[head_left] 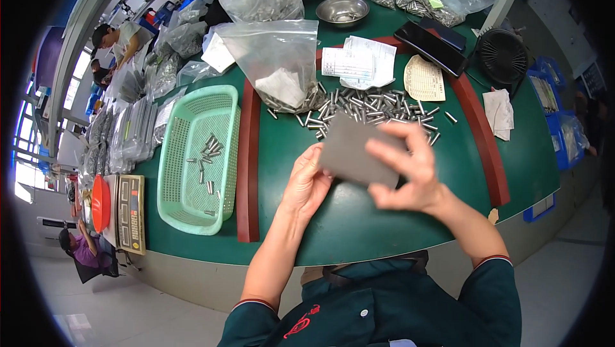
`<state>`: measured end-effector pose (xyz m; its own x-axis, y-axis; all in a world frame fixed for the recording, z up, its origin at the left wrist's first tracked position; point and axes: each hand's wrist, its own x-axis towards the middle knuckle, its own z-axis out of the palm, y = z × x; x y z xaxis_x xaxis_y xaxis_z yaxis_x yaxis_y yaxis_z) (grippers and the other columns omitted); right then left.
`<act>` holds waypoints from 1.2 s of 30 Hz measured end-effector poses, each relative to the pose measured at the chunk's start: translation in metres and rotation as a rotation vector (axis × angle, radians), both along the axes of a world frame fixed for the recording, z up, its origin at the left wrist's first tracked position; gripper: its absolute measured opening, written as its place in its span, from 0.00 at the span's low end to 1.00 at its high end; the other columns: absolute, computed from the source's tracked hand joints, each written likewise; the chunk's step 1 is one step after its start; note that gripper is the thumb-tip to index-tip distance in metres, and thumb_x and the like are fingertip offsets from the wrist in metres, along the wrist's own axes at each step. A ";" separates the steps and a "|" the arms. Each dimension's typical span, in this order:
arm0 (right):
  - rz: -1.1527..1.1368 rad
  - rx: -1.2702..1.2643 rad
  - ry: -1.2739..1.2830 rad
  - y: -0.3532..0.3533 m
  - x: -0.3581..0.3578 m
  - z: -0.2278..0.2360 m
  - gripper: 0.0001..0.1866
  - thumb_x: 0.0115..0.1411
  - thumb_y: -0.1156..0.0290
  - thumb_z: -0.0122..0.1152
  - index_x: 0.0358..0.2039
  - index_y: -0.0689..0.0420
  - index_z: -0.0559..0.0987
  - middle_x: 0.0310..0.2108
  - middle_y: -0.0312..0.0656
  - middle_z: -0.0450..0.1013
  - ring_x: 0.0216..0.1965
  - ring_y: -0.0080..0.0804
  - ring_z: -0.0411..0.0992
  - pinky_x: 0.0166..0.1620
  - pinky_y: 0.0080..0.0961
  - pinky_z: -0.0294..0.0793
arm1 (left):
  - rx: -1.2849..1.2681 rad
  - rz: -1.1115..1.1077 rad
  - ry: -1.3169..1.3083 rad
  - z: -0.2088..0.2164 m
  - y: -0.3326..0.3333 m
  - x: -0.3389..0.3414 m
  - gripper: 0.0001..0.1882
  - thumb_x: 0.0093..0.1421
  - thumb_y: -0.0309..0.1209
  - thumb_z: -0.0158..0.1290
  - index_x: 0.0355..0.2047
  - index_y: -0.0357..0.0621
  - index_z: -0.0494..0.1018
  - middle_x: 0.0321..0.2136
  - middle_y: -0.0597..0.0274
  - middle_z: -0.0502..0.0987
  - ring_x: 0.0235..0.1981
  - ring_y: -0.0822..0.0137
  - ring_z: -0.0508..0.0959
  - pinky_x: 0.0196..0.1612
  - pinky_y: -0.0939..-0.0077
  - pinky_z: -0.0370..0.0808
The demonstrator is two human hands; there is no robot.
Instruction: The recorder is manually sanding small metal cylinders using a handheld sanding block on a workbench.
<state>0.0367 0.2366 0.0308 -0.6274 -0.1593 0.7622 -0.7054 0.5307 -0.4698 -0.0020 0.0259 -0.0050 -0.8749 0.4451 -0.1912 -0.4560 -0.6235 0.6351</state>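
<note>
My right hand [413, 174], smeared a little by motion, grips a flat grey rectangular pad [351, 148] over the middle of the green table. At the pad's left edge my left hand [305, 183] is closed, its thumb and fingers drawn together. What those fingers hold, if anything, is hidden behind the pad. Beyond both hands lies a loose heap of short shiny metal pins [368, 105]. To the left, a light green plastic basket [168, 148] has several similar pins [211, 146] scattered on its bottom.
Dark red strips [247, 174] flank the work area. A zip bag [272, 58] with pins, papers [359, 62], a phone [432, 48], a small black fan [503, 55] and a metal bowl [343, 11] stand farther back. At left are bagged parts [131, 123] and a scale [131, 212]. Other people work beyond.
</note>
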 end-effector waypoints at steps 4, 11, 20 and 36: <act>-0.205 0.050 -0.105 0.006 -0.012 0.002 0.29 0.33 0.70 0.68 0.42 0.60 0.80 0.42 0.52 0.70 0.39 0.45 0.71 0.42 0.37 0.73 | 0.162 -0.116 0.165 -0.010 -0.012 -0.011 0.13 0.60 0.33 0.58 0.42 0.40 0.73 0.35 0.64 0.77 0.35 0.73 0.77 0.41 0.79 0.75; -0.084 -0.013 -0.110 0.000 -0.008 0.004 0.28 0.33 0.70 0.69 0.41 0.59 0.80 0.43 0.51 0.70 0.41 0.46 0.70 0.43 0.36 0.73 | 0.052 -0.042 0.106 0.001 -0.008 -0.004 0.12 0.61 0.34 0.57 0.40 0.41 0.73 0.32 0.65 0.77 0.38 0.73 0.76 0.47 0.75 0.73; -0.304 -0.067 -0.174 0.013 -0.021 -0.003 0.27 0.34 0.71 0.68 0.40 0.62 0.80 0.41 0.51 0.69 0.41 0.45 0.72 0.43 0.36 0.75 | 0.252 -0.153 0.217 -0.010 -0.016 -0.012 0.12 0.60 0.33 0.57 0.39 0.40 0.72 0.33 0.63 0.77 0.36 0.73 0.77 0.43 0.77 0.75; 0.135 -0.034 -0.142 -0.006 0.005 0.005 0.29 0.34 0.69 0.68 0.42 0.59 0.80 0.43 0.51 0.71 0.40 0.45 0.72 0.45 0.35 0.73 | -0.115 0.113 -0.033 0.022 0.009 0.004 0.10 0.60 0.28 0.57 0.41 0.41 0.73 0.32 0.67 0.75 0.31 0.74 0.70 0.38 0.80 0.68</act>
